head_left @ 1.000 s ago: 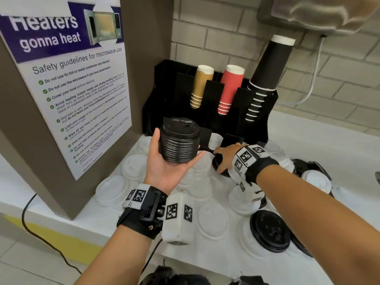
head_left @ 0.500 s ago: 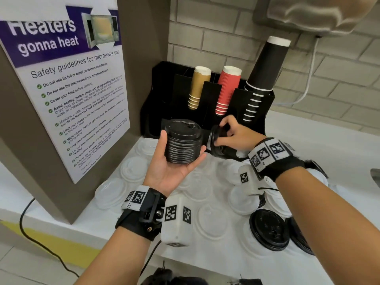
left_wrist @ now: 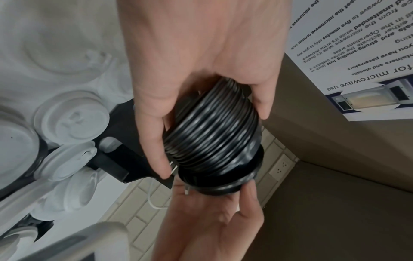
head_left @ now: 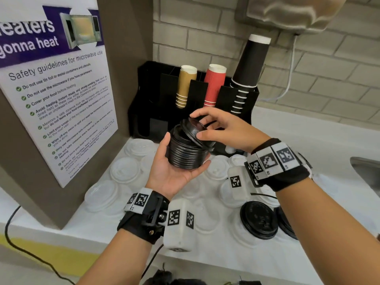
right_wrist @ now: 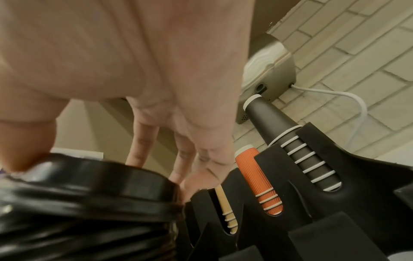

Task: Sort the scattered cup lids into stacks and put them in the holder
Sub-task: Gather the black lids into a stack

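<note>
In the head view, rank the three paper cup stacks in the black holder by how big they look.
1. Black paper cup stack, plainly tallest and widest.
2. Red ribbed cup stack.
3. Tan cup stack, slightly narrower than the red; their heights look nearly alike, so that order is unsure.

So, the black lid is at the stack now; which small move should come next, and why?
Probably lower and press it flat. The right hand pinches a black lid that sits tilted on the black stack cupped in the left hand, so it is not yet nested.
</note>
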Motion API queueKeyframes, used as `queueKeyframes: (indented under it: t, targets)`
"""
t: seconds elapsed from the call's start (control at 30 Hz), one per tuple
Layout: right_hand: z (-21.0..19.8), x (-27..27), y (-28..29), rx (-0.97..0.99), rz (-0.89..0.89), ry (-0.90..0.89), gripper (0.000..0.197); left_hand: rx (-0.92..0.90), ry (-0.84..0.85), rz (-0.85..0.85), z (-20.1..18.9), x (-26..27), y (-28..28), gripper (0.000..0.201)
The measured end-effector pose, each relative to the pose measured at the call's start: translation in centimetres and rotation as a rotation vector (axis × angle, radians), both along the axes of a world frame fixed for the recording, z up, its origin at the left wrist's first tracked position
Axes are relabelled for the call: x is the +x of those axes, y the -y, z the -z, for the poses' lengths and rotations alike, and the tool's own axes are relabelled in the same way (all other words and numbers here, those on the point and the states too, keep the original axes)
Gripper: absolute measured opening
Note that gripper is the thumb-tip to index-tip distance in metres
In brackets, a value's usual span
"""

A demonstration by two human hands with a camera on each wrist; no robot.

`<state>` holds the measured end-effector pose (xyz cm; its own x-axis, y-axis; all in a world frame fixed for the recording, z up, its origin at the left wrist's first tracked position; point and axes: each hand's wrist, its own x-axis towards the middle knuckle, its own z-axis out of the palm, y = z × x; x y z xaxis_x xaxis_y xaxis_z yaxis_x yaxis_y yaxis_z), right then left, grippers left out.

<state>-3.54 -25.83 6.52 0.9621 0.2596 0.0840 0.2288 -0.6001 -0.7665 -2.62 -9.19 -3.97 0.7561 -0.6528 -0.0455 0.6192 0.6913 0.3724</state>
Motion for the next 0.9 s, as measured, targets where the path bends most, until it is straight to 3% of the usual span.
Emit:
queueKeyframes:
  t: [0.2, 0.47, 0.63, 0.7, 0.8, 0.9]
  targets:
    - [-0.3, -0.1, -0.3, -0.101, -0.041, 0.01, 0.039, 0.052, 0.054, 0.054, 0.6, -0.2, 0.2, 0.058]
    - [-0.4, -0.8, -0.3, -0.148, -0.064, -0.009, 0.046, 0.042, 0.055, 0.069, 0.6, -0.6, 0.6, 0.06]
    - [0.0, -0.6, 2.4, -0.139, 0.2, 0.014, 0.044, 0.017, 0.067, 0.031, 0.6, -0.6, 0.1, 0.064]
    - [0.8, -0.6, 4.0, -0.319, 0.268, -0.102, 0.041, 0.008, 0.074, 0.006, 0.6, -0.6, -0.3, 0.059]
    - [2.7, -0.9, 5.3, -0.834, 0.191, -0.295, 0.037, 0.008, 0.083, -0.035, 0.6, -0.4, -0.8, 0.056]
    - [4.0, -1.2, 5.3, -1.096, 0.156, -0.429, 0.034, 0.007, 0.079, -0.053, 0.7, -0.3, -1.2, 0.061]
